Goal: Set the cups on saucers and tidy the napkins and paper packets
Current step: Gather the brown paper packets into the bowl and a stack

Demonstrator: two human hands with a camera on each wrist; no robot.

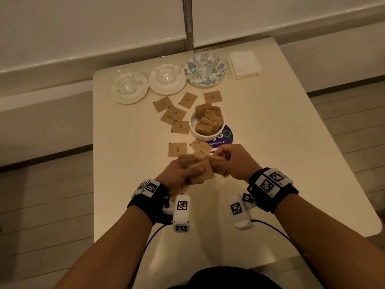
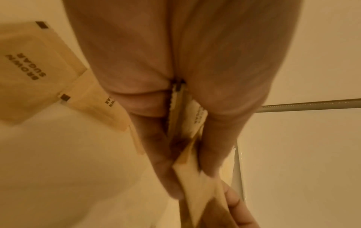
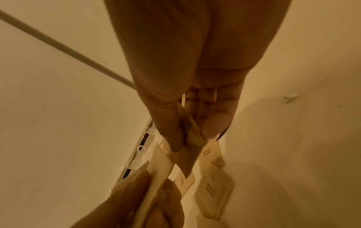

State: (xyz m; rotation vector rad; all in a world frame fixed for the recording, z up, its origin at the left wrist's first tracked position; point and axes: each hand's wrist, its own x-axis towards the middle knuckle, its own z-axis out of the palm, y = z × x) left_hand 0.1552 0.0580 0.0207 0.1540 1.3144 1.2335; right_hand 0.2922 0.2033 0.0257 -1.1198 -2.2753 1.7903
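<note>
My left hand (image 1: pixel 183 174) grips a small stack of brown sugar packets (image 1: pixel 201 172) above the near middle of the table. Close beside it, my right hand (image 1: pixel 227 161) pinches another packet (image 1: pixel 215 159) between thumb and fingers; the right wrist view shows that packet (image 3: pixel 190 135) in the pinch. Several loose packets (image 1: pixel 177 113) lie flat on the table, and a white bowl (image 1: pixel 194 128) holds more. Three glass cups stand on saucers at the far edge: left (image 1: pixel 125 82), middle (image 1: pixel 166 71), and one on a floral saucer (image 1: pixel 216 77). A napkin stack (image 1: pixel 243 63) lies at the far right.
The cream table (image 1: pixel 281 153) has a rounded right edge and bare room on both sides of the hands. A purple round sticker (image 1: pixel 228 138) sits partly under the bowl. A wall and a metal pole (image 1: pixel 187 21) rise behind the table.
</note>
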